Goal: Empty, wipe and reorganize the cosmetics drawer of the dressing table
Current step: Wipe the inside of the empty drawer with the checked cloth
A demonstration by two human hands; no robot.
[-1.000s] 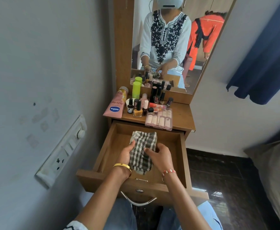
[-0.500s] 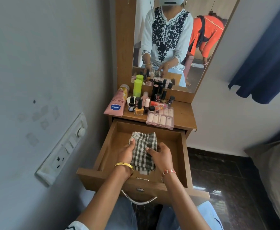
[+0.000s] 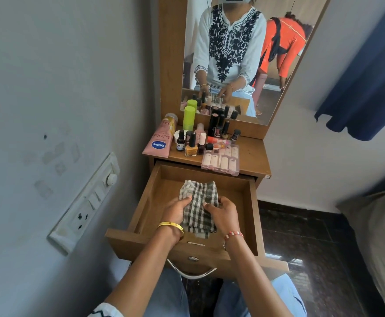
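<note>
A: Gripping what?
B: Left hand (image 3: pixel 177 210) and right hand (image 3: pixel 223 213) both clutch a soft checked cloth (image 3: pixel 198 205), bunched, lying on the floor of the open wooden drawer (image 3: pixel 145 202).
A: Handle?
B: Curved metal handle (image 3: pixel 191 272) at the front.
A: Beyond that?
B: Tabletop (image 3: pixel 253 156): pink tube (image 3: pixel 161 138), clear plastic case (image 3: pixel 221 159), glass polish bottles (image 3: pixel 191 145), green cylinder (image 3: pixel 189 117). Mirror (image 3: pixel 244 53) behind.

Pink tube (image 3: pixel 160 139) is showing "Vaseline" logo & "Gluta-Hya"; other labels too small to read
</note>
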